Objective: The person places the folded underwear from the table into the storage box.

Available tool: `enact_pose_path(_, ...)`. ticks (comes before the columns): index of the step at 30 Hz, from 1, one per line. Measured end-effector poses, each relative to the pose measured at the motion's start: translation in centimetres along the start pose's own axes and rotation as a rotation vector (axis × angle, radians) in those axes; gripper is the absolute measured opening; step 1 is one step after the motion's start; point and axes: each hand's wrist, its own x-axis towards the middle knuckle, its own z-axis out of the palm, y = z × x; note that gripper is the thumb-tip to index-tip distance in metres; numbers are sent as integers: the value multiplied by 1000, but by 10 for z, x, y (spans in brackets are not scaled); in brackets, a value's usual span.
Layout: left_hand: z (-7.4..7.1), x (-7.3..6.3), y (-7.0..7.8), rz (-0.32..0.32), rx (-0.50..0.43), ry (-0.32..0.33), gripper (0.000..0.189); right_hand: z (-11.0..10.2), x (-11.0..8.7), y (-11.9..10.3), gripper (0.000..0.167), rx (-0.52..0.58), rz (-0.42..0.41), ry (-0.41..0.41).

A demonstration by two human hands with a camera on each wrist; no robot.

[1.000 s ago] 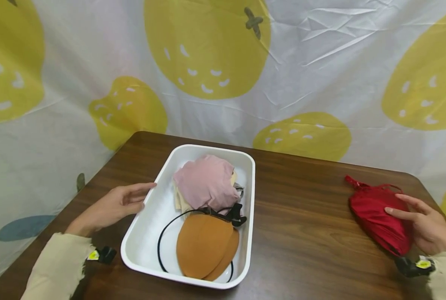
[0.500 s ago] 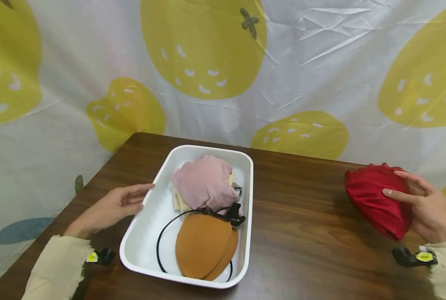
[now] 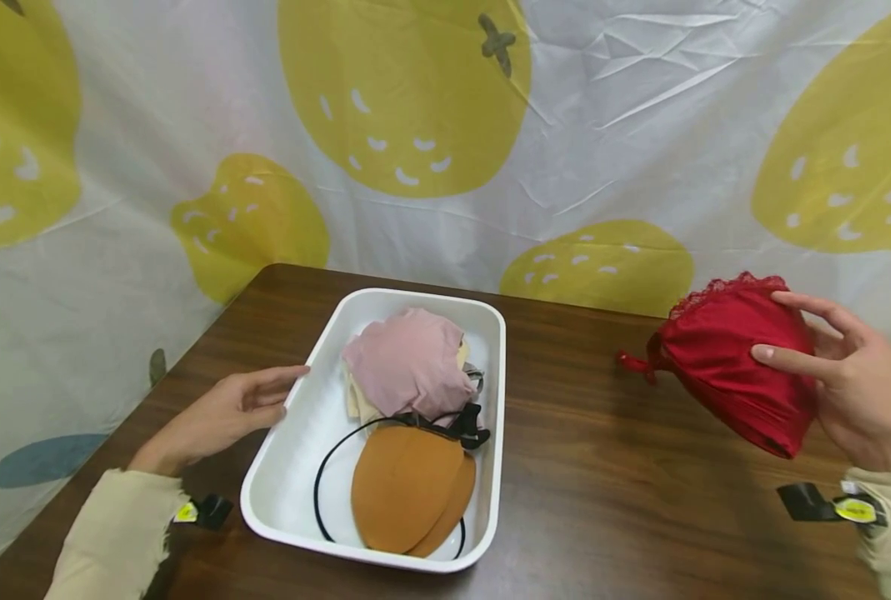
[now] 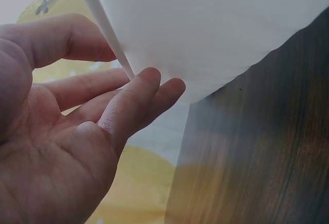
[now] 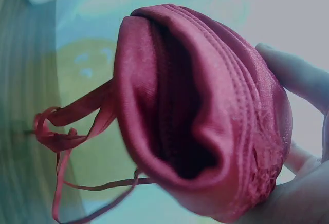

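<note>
My right hand pinches a folded red satin bra above the right part of the table, thumb on the near face. Its lace edge faces up, and a strap dangles at the left. In the right wrist view the folded bra shows a hollow opening and looped straps. My left hand touches the left rim of a white tray with nearly straight fingers; some fingertips lie against its outer wall. Inside the tray are a pink folded garment and orange-brown moulded cups with black straps.
The brown wooden table extends right of the tray. Behind it hangs a white curtain printed with yellow fruit. The tray stands left of centre on the table.
My right hand has lifted the red bra off the table, up and slightly left, tilting it so its lace edge shows. The left hand and tray have stayed in place.
</note>
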Motion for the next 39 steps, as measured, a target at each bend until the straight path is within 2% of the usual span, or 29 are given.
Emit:
enact_pose_path(5, 1, 0, 0, 0, 0, 2, 55, 22, 0, -9, 67, -21, -38, -68)
enact_pose_path(13, 1, 0, 2, -5, 13, 13, 55, 61, 0, -19, 69, -53, -52, -178)
enact_pose_path(24, 0, 0, 2, -9, 3, 4, 55, 108, -5, -22, 70, -79, -61, -263)
enact_pose_path(28, 0, 0, 0, -3, -2, 2, 55, 124, -3, -29, 70, -98, -80, -288)
enact_pose_path(32, 1, 0, 0, -5, 1, 4, 55, 142, -1, -37, 72, -79, -107, -347)
enact_pose_path(39, 1, -1, 3, -10, 20, 9, 55, 181, -8, -57, 74, -144, -105, -372)
